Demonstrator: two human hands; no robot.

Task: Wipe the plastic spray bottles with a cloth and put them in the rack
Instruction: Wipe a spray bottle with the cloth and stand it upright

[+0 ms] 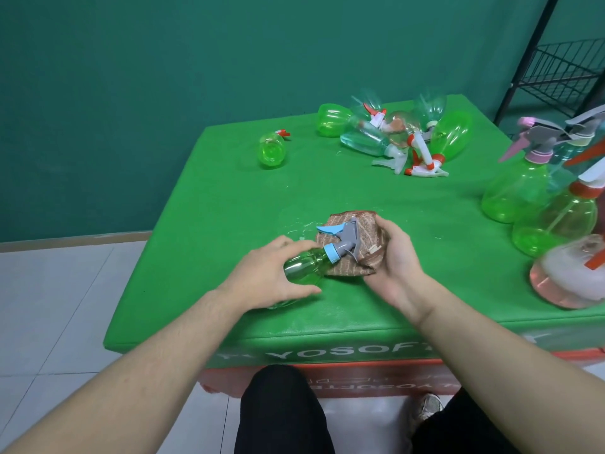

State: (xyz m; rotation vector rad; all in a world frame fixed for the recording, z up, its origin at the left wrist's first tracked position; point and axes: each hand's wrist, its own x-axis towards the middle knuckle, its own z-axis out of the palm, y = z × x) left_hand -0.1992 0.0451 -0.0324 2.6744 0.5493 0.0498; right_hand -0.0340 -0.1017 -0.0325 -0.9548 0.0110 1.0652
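The left hand [262, 276] grips the body of a small green spray bottle [302, 268], fingers curled over its top and thumb underneath. The bottle lies tilted on the green mat [229, 198], near its front edge, with the blue collar and grey trigger head [342, 239] pointing away from the person and resting on the cloth [360, 244].

The right hand [397, 257] holds the brown patterned cloth from its right side, thumb on top of the fabric and fingers curled under its edge. The cloth touches the trigger head and neck of the bottle; the bottle body lies to the left of the cloth.

At the far side of the mat a pile of spray bottles [396, 136] lies on its side: green and clear bodies with white and red trigger heads, touching one another. One small green bottle [271, 149] lies alone to the left of the pile, well apart from it.

Along the right edge of the mat several bottles stand upright: a green bottle with a pink collar [517, 191], a green bottle with a red collar [556, 224] and a pink bottle [569, 276] nearest the person.

A black wire rack [563, 73] stands beyond the right far corner of the mat
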